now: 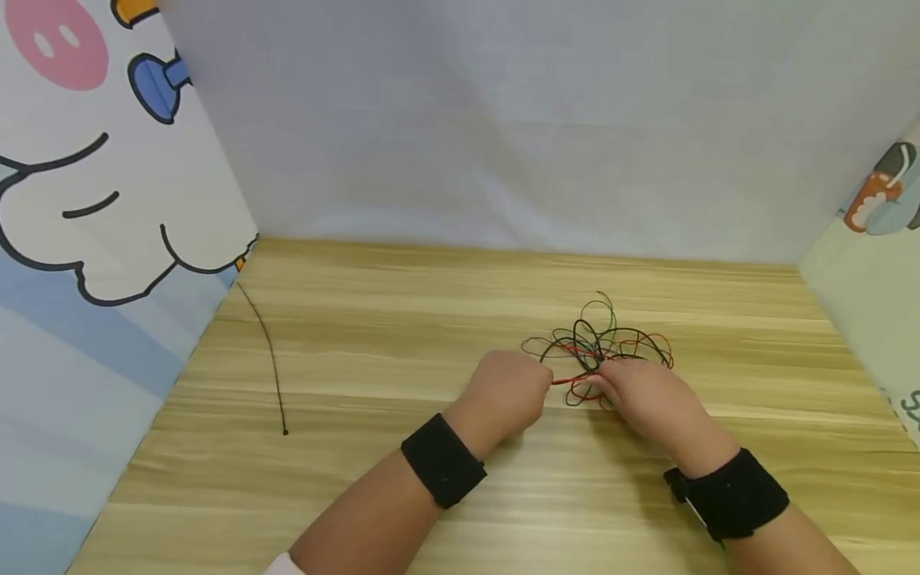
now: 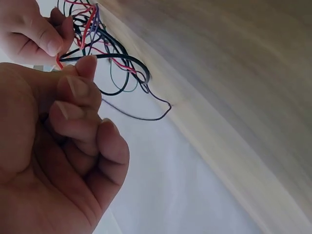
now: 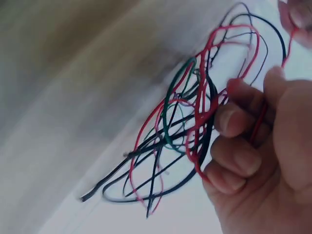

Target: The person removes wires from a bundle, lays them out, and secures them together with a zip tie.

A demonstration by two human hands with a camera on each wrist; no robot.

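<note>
A tangle of thin wires [image 1: 598, 351], black, red, green and purplish, lies bunched between and beyond the two hands. My left hand [image 1: 506, 393] pinches a red wire [image 1: 570, 381] at the tangle's left side, its other fingers curled in. A thick black wire loop [image 2: 122, 57] also runs up to these fingertips in the left wrist view. Close to its right, my right hand [image 1: 652, 399] holds red strands of the bundle in curled fingers. In the right wrist view, a green loop [image 3: 166, 105] and several black ends hang out beyond these fingers.
A single dark wire [image 1: 271, 351] with a small knob at its near end lies on the wooden table [image 1: 359, 335] at the left. A plain pale backdrop [image 1: 503, 144] stands behind, with cartoon-printed panels [image 1: 65, 231] at the sides. Both wrists wear black bands [image 1: 444, 461].
</note>
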